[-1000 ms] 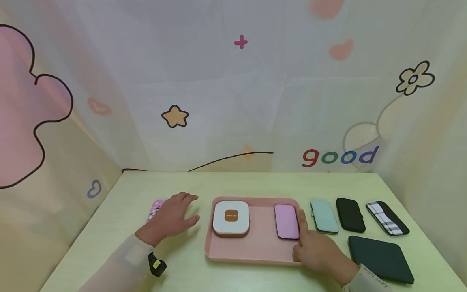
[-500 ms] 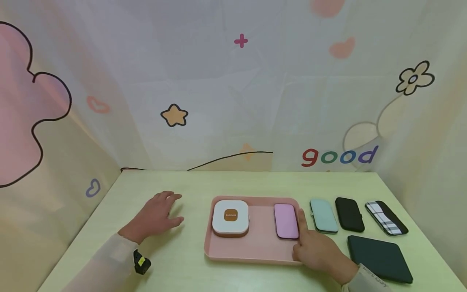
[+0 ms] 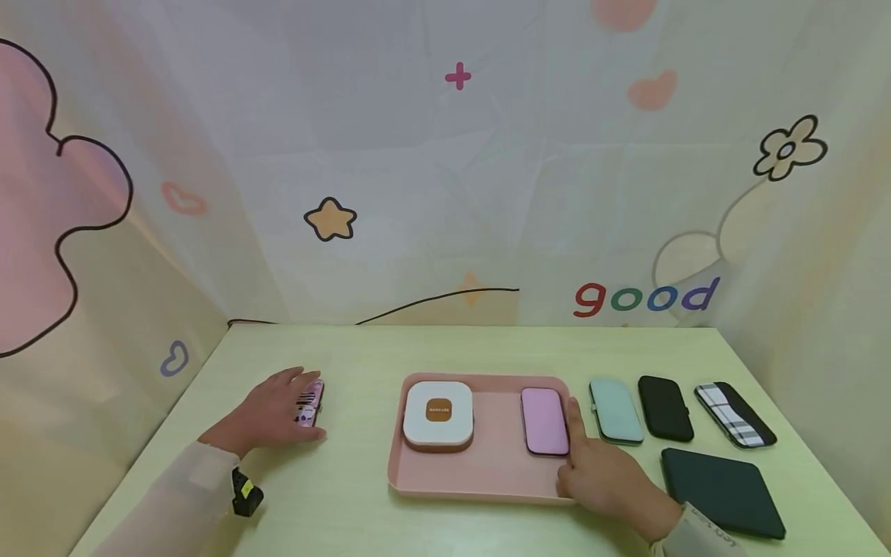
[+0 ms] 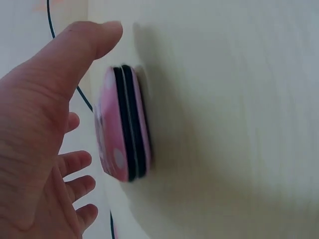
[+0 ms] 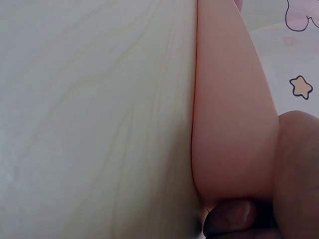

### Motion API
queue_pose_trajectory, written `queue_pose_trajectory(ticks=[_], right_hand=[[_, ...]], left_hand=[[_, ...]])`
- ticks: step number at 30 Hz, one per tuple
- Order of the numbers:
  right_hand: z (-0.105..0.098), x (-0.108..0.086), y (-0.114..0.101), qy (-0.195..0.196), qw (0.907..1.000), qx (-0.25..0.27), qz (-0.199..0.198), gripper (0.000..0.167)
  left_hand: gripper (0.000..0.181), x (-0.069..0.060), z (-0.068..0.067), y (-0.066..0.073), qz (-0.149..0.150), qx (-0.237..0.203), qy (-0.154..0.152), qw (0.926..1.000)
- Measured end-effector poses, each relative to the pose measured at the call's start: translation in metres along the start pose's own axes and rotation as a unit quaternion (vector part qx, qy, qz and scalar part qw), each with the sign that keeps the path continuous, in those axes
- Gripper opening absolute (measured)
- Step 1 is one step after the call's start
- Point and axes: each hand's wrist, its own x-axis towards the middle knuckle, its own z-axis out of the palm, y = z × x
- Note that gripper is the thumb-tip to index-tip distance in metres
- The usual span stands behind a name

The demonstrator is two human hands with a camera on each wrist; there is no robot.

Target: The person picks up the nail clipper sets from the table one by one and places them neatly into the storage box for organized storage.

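Note:
A small pink patterned zip case (image 3: 310, 402) stands at the left of the table. Close around it is my left hand (image 3: 267, 410), partly covering it from the head camera. In the left wrist view the thumb (image 4: 94, 42) and the other fingers are spread, with a gap between the thumb and the case (image 4: 117, 129). My right hand (image 3: 612, 476) grips the right front corner of the pink tray (image 3: 480, 487), index finger along its side rim. On the tray lie a white square box (image 3: 438, 414) with a brown label and a lilac case (image 3: 545, 422).
Right of the tray lie a mint case (image 3: 616, 411), a black case (image 3: 666, 408) and a black-and-white plaid case (image 3: 735, 415). A larger dark green flat case (image 3: 724, 491) lies nearer, beside the right wrist. A printed curtain (image 3: 418, 193) encloses the table.
My left hand has shifted left, drawing back from the tray's side, and the pink patterned case now shows between its fingers. The right hand and tray have stayed in place.

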Motion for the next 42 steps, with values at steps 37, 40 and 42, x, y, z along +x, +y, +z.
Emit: queue_pose_trajectory(ticks=[37, 40, 42], right_hand=[[0.003, 0.001, 0.001, 0.000, 1.0000, 0.010, 0.001, 0.103], [0.003, 0.001, 0.002, 0.000, 1.0000, 0.008, 0.002, 0.103], [0.002, 0.001, 0.002, -0.002, 0.9999, 0.010, 0.002, 0.102]], left_hand=[[0.107, -0.009, 0.011, -0.020, -0.038, -0.060, -0.025, 0.9972], [0.107, -0.009, 0.012, -0.020, -0.043, -0.049, -0.017, 0.9977], [0.107, -0.010, 0.013, -0.019, -0.048, -0.040, -0.015, 0.9979]])
